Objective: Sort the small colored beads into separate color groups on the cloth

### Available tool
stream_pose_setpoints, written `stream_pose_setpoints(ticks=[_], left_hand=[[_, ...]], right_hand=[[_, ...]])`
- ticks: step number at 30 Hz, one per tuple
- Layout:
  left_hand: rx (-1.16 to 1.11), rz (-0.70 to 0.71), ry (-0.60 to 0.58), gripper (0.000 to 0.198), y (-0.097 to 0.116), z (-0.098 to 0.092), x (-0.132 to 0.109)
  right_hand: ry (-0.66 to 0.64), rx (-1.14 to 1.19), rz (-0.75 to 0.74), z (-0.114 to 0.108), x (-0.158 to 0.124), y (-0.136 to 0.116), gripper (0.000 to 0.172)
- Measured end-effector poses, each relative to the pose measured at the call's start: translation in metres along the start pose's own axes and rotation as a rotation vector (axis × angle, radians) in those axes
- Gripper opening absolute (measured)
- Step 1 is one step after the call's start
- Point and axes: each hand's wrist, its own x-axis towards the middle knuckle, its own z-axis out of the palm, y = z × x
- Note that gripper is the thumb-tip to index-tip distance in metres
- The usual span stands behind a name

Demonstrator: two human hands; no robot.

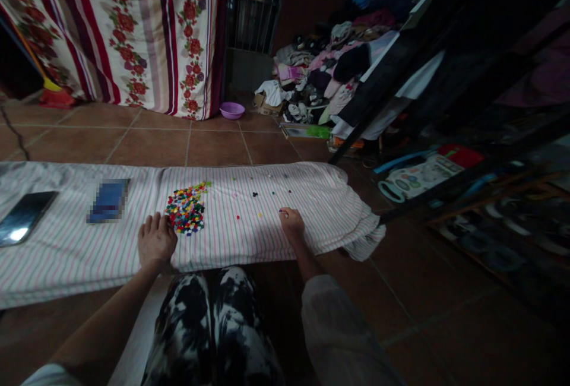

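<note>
A heap of small multicoloured pieces (184, 209), like beads or buttons, lies on the striped cloth (111, 255). My left hand (157, 240) rests palm down on the cloth at the heap's left edge, fingers stretched out and nothing visibly in it. Farther right, my right hand (293, 225) is low over the cloth, thumb and finger pinched on a small dark blue piece (283, 212). Single pieces are spread between the hands: a red piece (238, 217), a yellow piece (260, 215), a green piece (273, 193) and a few black pieces (255, 195).
A phone (27, 217) and a blurred blue rectangular thing (107, 201) lie left on the cloth. Beyond are a floral curtain (155, 35), a purple basin (232, 111), a broom (56, 92) and a clothes pile (325, 71). My patterned trouser legs (187, 326) are below the edge.
</note>
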Motion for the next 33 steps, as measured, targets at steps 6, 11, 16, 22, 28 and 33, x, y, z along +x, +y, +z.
stream_pose_setpoints(ticks=[6,11,16,22,28,33], left_hand=[[0.010,-0.006,-0.022,0.048,0.002,-0.003,0.000],[0.020,-0.009,-0.020,0.048,0.001,-0.002,0.000],[0.023,0.000,-0.010,0.047,-0.001,0.002,0.001],[0.003,0.010,-0.005,0.046,-0.003,0.004,0.002],[0.025,-0.005,-0.011,0.046,-0.003,0.005,0.002],[0.017,-0.006,0.000,0.045,-0.005,0.008,0.002]], right_hand=[[0.015,-0.015,0.022,0.002,0.000,0.000,0.029],[0.040,-0.048,0.062,0.005,0.000,0.000,0.029],[0.020,-0.010,0.008,0.006,0.001,0.006,0.030],[0.000,0.058,-0.002,0.006,0.006,0.015,0.035],[0.118,0.147,0.056,0.008,0.004,0.014,0.048],[0.303,0.245,-0.011,0.014,-0.004,-0.006,0.048]])
